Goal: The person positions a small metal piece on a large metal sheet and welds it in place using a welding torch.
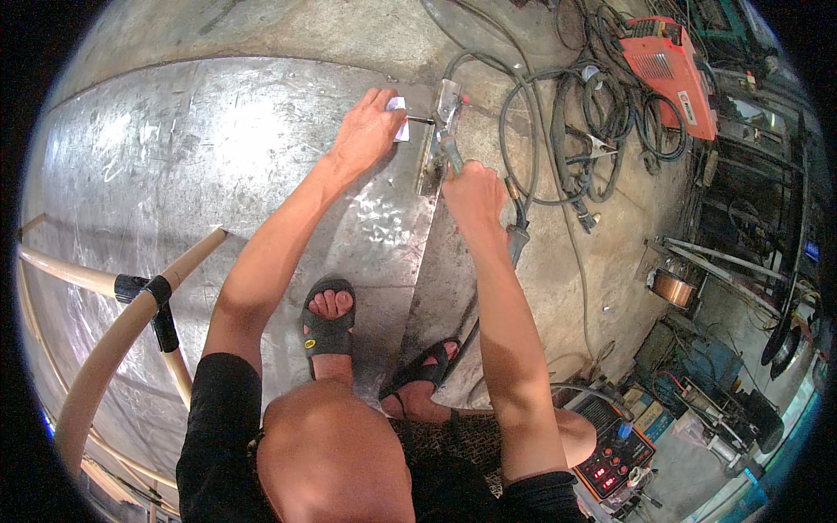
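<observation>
The left hand curls its fingers around a white pad, with a thin dark rod reaching right towards a narrow metal piece on the floor at the steel sheet's right edge. The right hand, nearer, wraps its fingers round a slim tool; I can't tell whether its tip touches the metal. Far right, a red machine stands beside coiled cables

The left hand and right hand are showing bare at the grip. Well back from it, a black left sleeve and black right sleeve are ending above the elbows. Nearer the grip, an open-toed black left sandal, bearing a yellow oval badge, and a strappy black right sandal are encasing the feet.
</observation>
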The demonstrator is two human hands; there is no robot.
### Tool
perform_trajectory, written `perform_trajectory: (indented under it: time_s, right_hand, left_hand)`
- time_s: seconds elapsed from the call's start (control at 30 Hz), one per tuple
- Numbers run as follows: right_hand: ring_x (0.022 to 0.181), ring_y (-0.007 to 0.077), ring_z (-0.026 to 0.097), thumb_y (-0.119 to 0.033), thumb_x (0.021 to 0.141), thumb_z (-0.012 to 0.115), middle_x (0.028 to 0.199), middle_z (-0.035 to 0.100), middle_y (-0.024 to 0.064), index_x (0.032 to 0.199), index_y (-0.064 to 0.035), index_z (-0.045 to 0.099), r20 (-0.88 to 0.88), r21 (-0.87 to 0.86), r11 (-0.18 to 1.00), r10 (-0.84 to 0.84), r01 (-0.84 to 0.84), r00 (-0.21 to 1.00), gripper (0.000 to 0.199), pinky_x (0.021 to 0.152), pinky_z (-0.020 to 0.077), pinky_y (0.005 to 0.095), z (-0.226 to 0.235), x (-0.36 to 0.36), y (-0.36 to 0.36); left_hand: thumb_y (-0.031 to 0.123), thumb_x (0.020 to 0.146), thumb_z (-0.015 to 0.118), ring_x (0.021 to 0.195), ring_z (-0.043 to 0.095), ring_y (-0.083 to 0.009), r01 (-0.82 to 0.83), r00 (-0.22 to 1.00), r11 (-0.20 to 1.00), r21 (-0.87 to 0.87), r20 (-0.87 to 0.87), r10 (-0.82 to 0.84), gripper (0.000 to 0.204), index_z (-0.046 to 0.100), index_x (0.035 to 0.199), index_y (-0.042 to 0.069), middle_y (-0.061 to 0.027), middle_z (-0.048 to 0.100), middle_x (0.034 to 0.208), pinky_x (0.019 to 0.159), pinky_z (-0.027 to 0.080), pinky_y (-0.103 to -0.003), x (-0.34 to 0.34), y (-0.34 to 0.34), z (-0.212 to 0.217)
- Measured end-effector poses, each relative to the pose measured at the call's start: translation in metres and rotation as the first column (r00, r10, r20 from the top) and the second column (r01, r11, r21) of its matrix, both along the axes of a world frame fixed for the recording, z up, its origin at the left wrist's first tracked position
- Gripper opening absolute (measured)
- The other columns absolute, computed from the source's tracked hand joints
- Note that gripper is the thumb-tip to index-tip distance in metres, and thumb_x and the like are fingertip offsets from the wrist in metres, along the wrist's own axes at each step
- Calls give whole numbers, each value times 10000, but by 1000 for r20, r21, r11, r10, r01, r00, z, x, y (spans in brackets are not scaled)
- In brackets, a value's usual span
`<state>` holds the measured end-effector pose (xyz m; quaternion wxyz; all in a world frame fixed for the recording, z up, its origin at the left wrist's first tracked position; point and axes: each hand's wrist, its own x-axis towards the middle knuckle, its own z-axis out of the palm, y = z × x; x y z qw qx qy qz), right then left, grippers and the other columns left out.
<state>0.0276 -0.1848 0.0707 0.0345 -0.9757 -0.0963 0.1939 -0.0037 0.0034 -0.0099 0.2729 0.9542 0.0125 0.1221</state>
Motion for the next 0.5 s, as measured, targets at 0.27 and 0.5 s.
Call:
perform_trajectory:
  time_s: [0.27, 0.5]
  right_hand:
    - [845, 431, 692, -193, 786, 666, 853, 689, 282, 837, 30, 720, 19, 12, 1000, -16, 15, 1000, 235, 771, 543, 491, -2, -1, 1]
    - [848, 450, 682, -292, 840, 674, 862, 687, 287, 873, 56, 691, -29, 54, 997, -45, 47, 999, 350, 772, 531, 506, 0, -4, 3]
  left_hand:
    - [141, 863, 665, 1046, 594, -322, 14, 1000, 1000, -13, 7, -14, 157, 741, 950, 35, -151, 620, 1145, 886, 503, -408, 1, 1, 0]
    - [65, 808, 653, 1079, 573, -333, 75, 997, 994, 77, -39, -72, 165, 742, 942, 28, -160, 614, 1156, 919, 489, -407, 7, 5, 3]
